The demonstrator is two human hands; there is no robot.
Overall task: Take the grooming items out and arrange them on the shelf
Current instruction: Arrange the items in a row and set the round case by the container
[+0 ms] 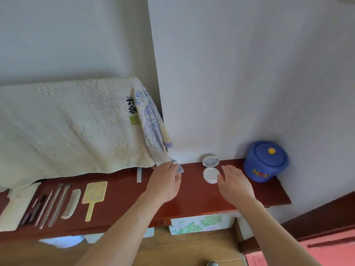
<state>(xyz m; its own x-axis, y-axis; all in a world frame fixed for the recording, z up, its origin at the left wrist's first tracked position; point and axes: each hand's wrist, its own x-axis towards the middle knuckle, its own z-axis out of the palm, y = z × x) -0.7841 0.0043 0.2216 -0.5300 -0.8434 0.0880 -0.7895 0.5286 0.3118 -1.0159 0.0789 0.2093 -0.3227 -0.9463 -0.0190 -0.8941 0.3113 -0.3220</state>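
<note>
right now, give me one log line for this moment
left hand: relaxed, beside towel corner | right hand: thumb at open compact | shelf: comb, hand mirror laid out

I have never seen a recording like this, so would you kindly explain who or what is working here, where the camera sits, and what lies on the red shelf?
There is no machine: a person works with two bare hands, and the single picture comes from a camera worn on their head, looking forward and down. At the left end of the red shelf lie several thin metal tools, a comb and a yellow hand mirror. A cream towel is draped behind them. Further right sits an open white compact, and at the right end a blue lidded pot. The right hand holds nothing, its thumb at the compact's base. The left hand reaches the corner of a blue-patterned cloth; whether it grips it, I cannot tell.
</note>
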